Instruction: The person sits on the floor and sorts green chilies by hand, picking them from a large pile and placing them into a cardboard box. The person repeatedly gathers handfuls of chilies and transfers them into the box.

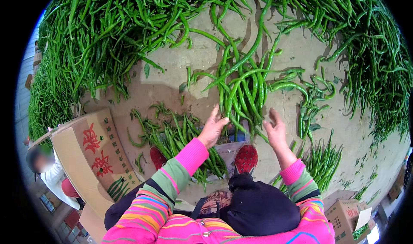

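A loose bundle of long green chili peppers (245, 89) lies in front of me, between my two hands. My left hand (213, 128) is at the bundle's near left side, thumb and fingers apart, with the thumb against the lower pepper ends. To the right of those ends is my right hand (276, 128), its fingers spread and nothing in its grasp. Beneath the near ends, a printed sheet (230, 150) shows between my red shoes. A second heap of green chili peppers (180, 131) lies below my left forearm, partly hidden by it.
Tall chili pepper piles rise at the left (96, 44) and right (371, 57). Sorted peppers (322, 163) lie beside my right sleeve. An open cardboard box (77, 140) stands at left, with a person (56, 176) behind it. Another carton (345, 218) sits lower right.
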Available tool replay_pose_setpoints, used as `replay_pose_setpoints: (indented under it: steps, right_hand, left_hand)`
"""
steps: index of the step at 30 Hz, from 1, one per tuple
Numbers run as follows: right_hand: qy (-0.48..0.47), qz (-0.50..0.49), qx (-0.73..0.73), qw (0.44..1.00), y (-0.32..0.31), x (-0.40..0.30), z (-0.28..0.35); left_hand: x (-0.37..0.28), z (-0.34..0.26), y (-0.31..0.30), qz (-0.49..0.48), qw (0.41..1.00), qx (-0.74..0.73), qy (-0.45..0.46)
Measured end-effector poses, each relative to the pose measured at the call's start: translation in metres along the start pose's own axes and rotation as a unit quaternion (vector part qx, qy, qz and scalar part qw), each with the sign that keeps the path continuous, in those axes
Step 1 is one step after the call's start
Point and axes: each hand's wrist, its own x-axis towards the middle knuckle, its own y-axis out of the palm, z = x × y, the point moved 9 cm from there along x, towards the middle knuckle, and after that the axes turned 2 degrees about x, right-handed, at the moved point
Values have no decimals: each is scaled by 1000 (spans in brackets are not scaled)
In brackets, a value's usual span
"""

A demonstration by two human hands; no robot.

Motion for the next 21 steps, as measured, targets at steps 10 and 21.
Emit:
replay_pose_setpoints:
  steps: [10,21]
  right_hand:
    - [-523,39,-357,773,101,69,180]
    - [-459,-25,-245,854,30,46,263]
  left_hand:
    - [-24,0,-26,-51,991,126,9]
    - [-124,-141,0,92,989,14,113]
